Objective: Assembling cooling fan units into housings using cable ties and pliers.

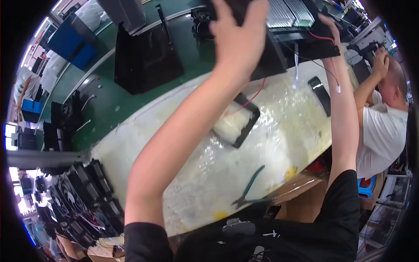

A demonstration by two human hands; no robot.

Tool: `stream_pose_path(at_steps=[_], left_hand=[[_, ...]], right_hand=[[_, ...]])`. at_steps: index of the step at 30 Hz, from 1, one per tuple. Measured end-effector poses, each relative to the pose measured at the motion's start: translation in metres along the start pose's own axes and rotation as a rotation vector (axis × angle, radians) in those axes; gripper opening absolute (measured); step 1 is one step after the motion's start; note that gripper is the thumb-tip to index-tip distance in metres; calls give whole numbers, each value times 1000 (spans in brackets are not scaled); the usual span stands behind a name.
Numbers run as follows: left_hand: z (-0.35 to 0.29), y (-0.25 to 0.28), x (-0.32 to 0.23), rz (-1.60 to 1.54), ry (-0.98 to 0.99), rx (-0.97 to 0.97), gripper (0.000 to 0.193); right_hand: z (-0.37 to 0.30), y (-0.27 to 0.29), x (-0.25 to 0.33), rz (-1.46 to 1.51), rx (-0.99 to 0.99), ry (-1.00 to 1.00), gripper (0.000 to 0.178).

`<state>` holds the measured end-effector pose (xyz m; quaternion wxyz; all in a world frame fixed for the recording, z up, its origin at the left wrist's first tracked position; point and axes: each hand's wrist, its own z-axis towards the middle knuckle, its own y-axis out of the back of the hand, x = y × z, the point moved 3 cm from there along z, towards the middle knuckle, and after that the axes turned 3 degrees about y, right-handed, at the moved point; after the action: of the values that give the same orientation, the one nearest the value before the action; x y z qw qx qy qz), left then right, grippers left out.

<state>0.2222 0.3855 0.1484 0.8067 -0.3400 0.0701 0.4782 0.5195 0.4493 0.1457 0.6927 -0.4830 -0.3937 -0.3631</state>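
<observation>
Both of my arms reach to the far side of the table. My left hand [239, 43] has its thumb and fingers around a black part of a housing [314, 47]; its fingertips are cut off or blurred. My right hand [334, 32] grips the housing's right edge. Silver ribbed metal fins [286, 15] show on it between my hands. Thin red and dark wires hang down from it, one ending in a small white connector [338, 88]. Below my left forearm lies a black frame [248, 131] with a pale pad. A black handheld device [321, 96] lies beside my right forearm.
Cutting pliers [251, 187] lie near the table's front edge [196, 209], above an open cardboard box [305, 203]. A black panel [146, 65] stands on the green surface at far left. Black fans [70, 194] are stacked at left. A co-worker [384, 118] sits close by on the right.
</observation>
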Motion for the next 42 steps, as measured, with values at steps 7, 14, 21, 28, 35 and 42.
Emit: stream_pose_path(at_steps=[7,14,21,28,35,42], left_hand=[[4,-40,256,308,1065,-142,95],[10,-33,312,478,1218,173,108],[43,99,212,1340,702,-415,110],[30,135,236,835,1403,-597,89],[43,105,261,611,1491,-589,62],[62,100,235,597,1239,-642,40]], right_hand=[[50,165,-24,57,-413,-260,29],[104,262,-53,22,-464,-414,27],[136,260,-44,-147,-493,-288,28],[144,239,-57,-146,-496,-519,75],[143,270,-33,-588,-597,-478,81],[118,215,25,-277,-79,-58,61]])
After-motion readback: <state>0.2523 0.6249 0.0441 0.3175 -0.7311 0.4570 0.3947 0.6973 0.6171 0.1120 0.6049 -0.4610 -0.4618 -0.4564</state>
